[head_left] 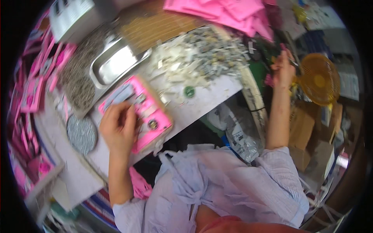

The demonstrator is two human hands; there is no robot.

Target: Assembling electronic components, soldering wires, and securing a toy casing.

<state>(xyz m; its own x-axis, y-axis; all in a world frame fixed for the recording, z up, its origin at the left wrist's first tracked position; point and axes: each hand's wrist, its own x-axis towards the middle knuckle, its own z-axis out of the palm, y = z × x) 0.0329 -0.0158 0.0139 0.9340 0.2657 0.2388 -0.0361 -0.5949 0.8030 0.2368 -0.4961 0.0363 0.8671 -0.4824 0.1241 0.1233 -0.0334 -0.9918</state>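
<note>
**Cluttered desk, left hand on pink card, right hand off to the side**

White desk (202, 103) runs diagonally through the view and is crowded edge to edge.

Containers:
- Steel tray (116, 64) at upper left, oblong, shiny, looks bare inside.
- Round dish (81, 134) at the desk's left edge, filled with fine grey bits, too small to tell what kind.
- Loose heap of grey and white scraps (200, 56) in the middle of the desk, not in any container.
- Small green round cap (189, 91) lies just below the heap.

Packages:
- Pink card (142, 110), rectangular, small items mounted on it, lies on a backing board near the desk's front edge.
- Pink packets (229, 13) stacked at top centre.
- More pink cards (33, 85) fanned along the far left.
- Grey plastic bag (241, 134) hangs below the desk's right end.
- Yellow round fan (319, 79) at far right, brown cartons beneath.

Hands:
- Left hand (118, 128) rests on the pink card's left part, fingers curled, grip pinched on something at the card's surface; can't tell what.
- Right hand (283, 70) raised at the desk's right end, well apart from the card, grip closed around a thin tool (292, 61); blurred, kind unclear.
</note>
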